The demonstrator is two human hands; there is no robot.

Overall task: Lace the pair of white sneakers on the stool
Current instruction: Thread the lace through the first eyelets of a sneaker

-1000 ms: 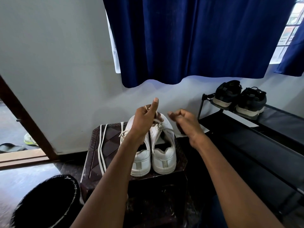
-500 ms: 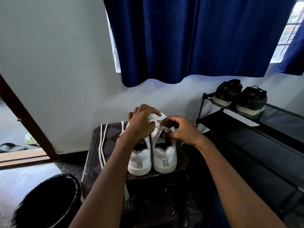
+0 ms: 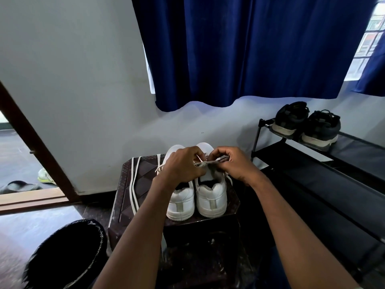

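Two white sneakers stand side by side on the dark brown stool point(image 3: 143, 197), heels toward me: the left sneaker point(image 3: 181, 202) and the right sneaker point(image 3: 211, 197). Over the right sneaker's tongue, my left hand point(image 3: 183, 165) and my right hand point(image 3: 231, 163) each pinch its white lace point(image 3: 208, 162), which runs taut between them. My hands hide the eyelets. A loose white lace point(image 3: 134, 184) lies in long strands along the stool's left side.
A black bin point(image 3: 66, 255) stands at the lower left beside the stool. A black shoe rack point(image 3: 325, 163) on the right carries a pair of dark shoes point(image 3: 306, 124). A blue curtain point(image 3: 250, 49) hangs above; an open doorway is at the left.
Both hands came down from raised positions onto the right sneaker and closed in toward each other, now pinching the lace over its tongue.
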